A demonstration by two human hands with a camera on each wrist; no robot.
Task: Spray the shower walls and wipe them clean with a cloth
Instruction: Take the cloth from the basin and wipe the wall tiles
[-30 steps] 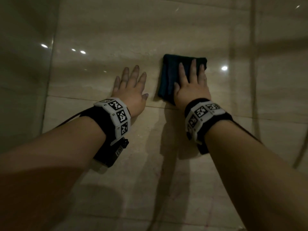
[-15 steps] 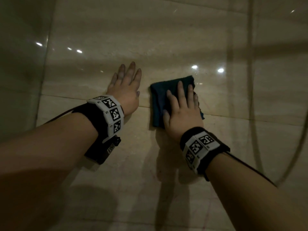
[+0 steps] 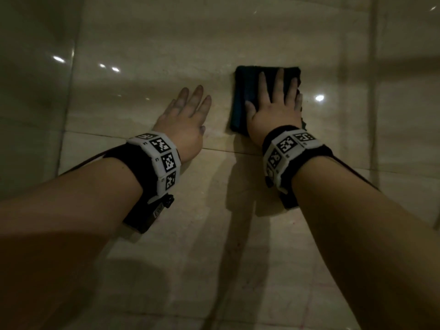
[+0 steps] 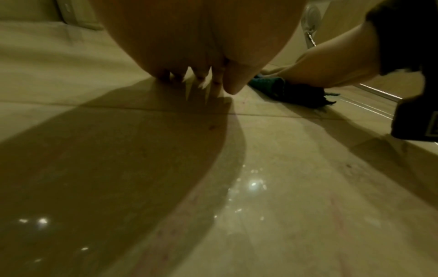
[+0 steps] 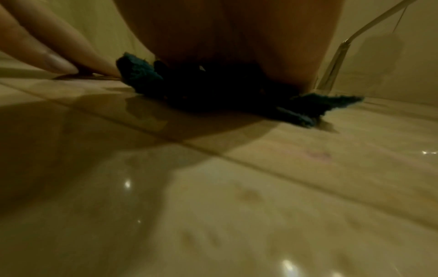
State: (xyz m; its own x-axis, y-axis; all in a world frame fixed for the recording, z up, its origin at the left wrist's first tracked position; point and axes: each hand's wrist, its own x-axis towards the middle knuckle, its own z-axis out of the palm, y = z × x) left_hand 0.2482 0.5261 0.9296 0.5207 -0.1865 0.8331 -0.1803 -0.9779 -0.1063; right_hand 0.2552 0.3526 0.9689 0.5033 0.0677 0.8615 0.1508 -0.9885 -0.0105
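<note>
A folded dark teal cloth (image 3: 247,91) lies flat against the glossy beige tiled shower wall (image 3: 166,39). My right hand (image 3: 276,103) presses it to the wall with straight, spread fingers. The right wrist view shows the cloth (image 5: 142,75) squashed under my palm, a frayed corner sticking out to the right. To the left of the cloth my left hand (image 3: 188,115) rests flat on the bare tile, fingers straight and holding nothing. The left wrist view shows its fingertips (image 4: 229,88) on the wall and the cloth (image 4: 267,84) beyond them. No spray bottle is in view.
A side wall (image 3: 31,91) meets the tiled wall at a corner on the left. A shower hose (image 5: 336,56) hangs to the right of the cloth, and a round wall fitting (image 4: 311,16) shows at the top of the left wrist view. A horizontal grout line (image 3: 214,150) runs under both wrists.
My right hand has slid the cloth up and to the right from its lower position half a second ago. The left hand has stayed flat on the wall.
</note>
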